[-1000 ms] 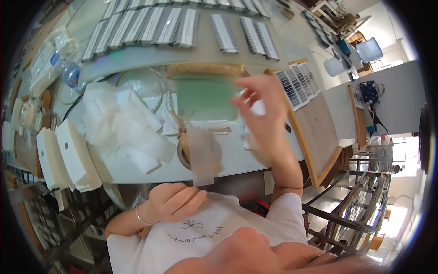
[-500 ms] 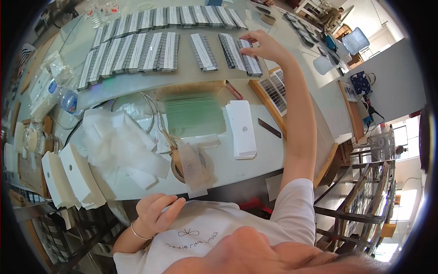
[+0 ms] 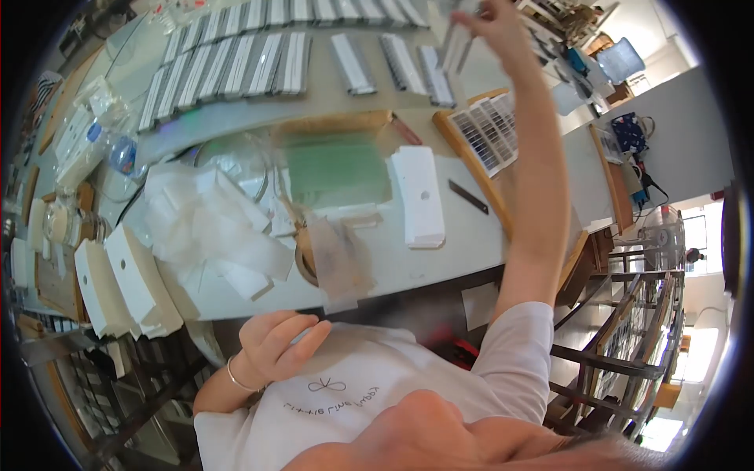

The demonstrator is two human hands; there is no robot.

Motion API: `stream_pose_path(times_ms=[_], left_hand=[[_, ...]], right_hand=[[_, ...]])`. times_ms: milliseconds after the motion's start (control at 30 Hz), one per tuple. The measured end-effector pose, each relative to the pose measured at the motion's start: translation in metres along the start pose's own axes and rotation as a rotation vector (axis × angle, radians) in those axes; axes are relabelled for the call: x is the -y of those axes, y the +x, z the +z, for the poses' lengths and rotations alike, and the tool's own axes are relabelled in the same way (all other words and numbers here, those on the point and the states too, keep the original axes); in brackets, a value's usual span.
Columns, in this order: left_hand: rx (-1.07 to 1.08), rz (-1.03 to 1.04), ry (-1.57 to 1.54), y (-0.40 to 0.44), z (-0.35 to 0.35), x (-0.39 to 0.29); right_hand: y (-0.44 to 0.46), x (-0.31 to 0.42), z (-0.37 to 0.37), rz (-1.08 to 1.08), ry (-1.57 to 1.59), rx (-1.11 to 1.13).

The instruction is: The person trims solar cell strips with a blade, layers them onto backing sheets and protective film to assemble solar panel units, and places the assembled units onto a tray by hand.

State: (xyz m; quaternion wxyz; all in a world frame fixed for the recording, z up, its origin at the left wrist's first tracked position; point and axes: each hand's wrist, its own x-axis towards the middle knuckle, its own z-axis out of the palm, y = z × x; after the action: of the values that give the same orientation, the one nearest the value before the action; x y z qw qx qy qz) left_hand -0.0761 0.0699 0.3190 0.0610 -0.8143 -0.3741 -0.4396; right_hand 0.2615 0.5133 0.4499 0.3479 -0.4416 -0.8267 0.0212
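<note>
My right hand (image 3: 496,30) is raised over the far right of the table, its fingers closed on a narrow grey-and-white strip (image 3: 454,49) that hangs tilted and blurred. Just below it, separate stacks of similar strips (image 3: 404,64) lie on the glass tabletop, with long rows of them (image 3: 236,67) to the left. Close to my chest, my left hand (image 3: 279,344) has its fingers curled together. A small pale-blue bit shows between them, too hidden to name.
A green stack of thin sheets (image 3: 338,171) sits mid-table, beside white cards (image 3: 419,196) and a dark flat blade (image 3: 469,197). Crumpled translucent paper (image 3: 204,220) and a tape roll (image 3: 306,259) lie nearer. A wooden-framed tray (image 3: 452,129) stands right; cream blocks (image 3: 141,275) stand left.
My right hand has lifted off the strip stacks and moved up and right, now carrying a strip. My left hand stays curled near my chest. The view has tilted slightly.
</note>
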Motion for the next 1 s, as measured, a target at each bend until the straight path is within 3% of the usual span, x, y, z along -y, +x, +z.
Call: stream_pose_path(times_ms=[33, 133, 233, 367, 467, 733, 800, 900, 1000], left_hand=[[0.001, 0.013, -0.011, -0.001, -0.002, -0.001], [0.017, 0.027, -0.058, -0.009, -0.005, -0.005], [-0.014, 0.132, -0.143, -0.011, -0.003, -0.002], [-0.047, 0.147, -0.085, -0.018, 0.009, -0.001], [0.006, 0.122, -0.059, -0.015, 0.015, -0.001], [-0.006, 0.065, 0.061, -0.017, 0.039, 0.009], [0.025, 0.072, 0.041, -0.019, 0.041, 0.013], [0.037, 0.068, 0.008, -0.018, 0.041, 0.013], [0.035, 0.075, 0.024, -0.017, 0.041, 0.013]], right_hand=[[-0.016, 0.072, -0.022, 0.025, 0.268, -0.054], [-0.073, 0.181, -0.038, -0.015, 0.509, -0.161], [-0.15, 0.219, -0.017, 0.166, 0.561, 0.12], [-0.223, 0.257, 0.047, 0.377, 1.067, 0.527], [-0.231, 0.252, 0.074, 0.313, 0.881, 0.516], [-0.23, 0.248, 0.085, 0.279, 0.8, 0.495], [-0.236, 0.242, 0.093, 0.044, 0.649, 0.33], [-0.238, 0.233, 0.091, -0.077, 0.383, 0.18], [-0.247, 0.219, 0.099, -0.074, 0.388, 0.258]])
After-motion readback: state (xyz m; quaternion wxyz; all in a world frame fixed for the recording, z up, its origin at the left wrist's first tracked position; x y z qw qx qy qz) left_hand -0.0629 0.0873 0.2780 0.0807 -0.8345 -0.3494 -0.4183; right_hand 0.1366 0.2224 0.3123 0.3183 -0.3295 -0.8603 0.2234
